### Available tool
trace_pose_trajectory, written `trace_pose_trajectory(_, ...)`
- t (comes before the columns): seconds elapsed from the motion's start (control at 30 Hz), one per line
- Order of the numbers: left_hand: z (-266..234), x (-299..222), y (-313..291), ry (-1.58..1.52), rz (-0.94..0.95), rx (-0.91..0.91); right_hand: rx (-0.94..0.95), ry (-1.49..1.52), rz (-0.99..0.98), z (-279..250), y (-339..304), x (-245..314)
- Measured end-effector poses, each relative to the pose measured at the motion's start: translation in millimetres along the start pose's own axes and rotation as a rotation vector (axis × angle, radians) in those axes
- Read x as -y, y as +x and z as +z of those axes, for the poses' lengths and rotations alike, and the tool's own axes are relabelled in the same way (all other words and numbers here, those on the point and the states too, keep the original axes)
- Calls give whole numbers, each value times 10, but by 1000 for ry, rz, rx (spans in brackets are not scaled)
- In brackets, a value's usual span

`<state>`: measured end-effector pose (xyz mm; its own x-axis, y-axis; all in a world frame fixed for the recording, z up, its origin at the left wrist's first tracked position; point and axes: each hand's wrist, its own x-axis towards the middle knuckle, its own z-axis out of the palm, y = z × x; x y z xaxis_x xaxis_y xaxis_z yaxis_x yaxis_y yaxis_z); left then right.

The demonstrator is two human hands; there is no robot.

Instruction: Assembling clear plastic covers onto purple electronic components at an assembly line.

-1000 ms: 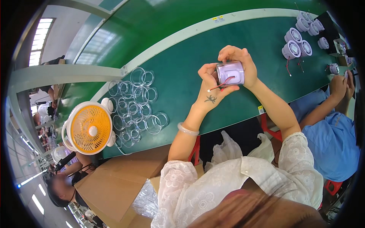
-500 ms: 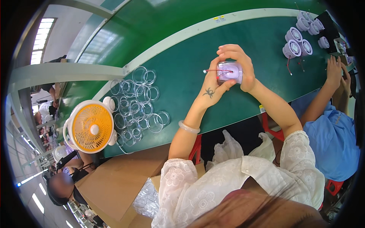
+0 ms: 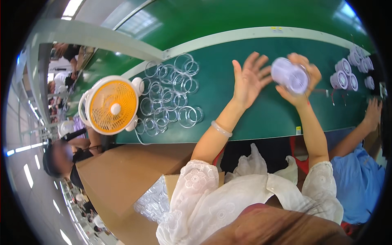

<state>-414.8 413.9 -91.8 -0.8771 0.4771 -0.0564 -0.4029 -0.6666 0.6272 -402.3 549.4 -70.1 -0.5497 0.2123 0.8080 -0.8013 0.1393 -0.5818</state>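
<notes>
Above the green tabletop, my right hand (image 3: pixel 309 75) is wrapped round a pale lavender round housing with a clear cover (image 3: pixel 290 76). The piece is tilted and smeared by motion, and part of a wire hangs near my wrist. To its left, my left hand (image 3: pixel 250 81) is raised with its fingers spread and palm showing. It holds nothing, and its fingertips are close to the housing's left side. Clear plastic rings (image 3: pixel 188 83) stand in a cluster on the table, left of my left hand.
An orange and white fan (image 3: pixel 112 107) stands at the table's left end. Several white housings (image 3: pixel 344 74) with wires sit at the far right, near a co-worker's hand (image 3: pixel 372 114). An open cardboard box (image 3: pixel 122 175) of clear parts (image 3: pixel 153 200) is at the lower left.
My left hand has let go of the housing and opened. My right hand has carried it to the right and tilted it. The whole view has also turned a little.
</notes>
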Motion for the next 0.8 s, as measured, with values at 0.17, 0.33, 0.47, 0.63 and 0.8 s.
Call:
trace_pose_trajectory(0.17,-2,-67,-2,-335,-254,-41,369,-140,118,15,-226,-108)
trace_pose_trajectory(0.33,-44,-8,53,-341,-283,-134,299,-27,-97,29,-279,-150)
trace_pose_trajectory(0.47,-94,-9,-10,-245,-176,-65,100,197,246,-8,-269,-165)
trace_pose_trajectory(0.63,-46,-14,-36,-106,-58,-2,-101,341,556,-170,-88,-204)
trace_pose_trajectory(0.8,-127,-26,-7,-77,47,-13,42,-228,544,-409,43,-269)
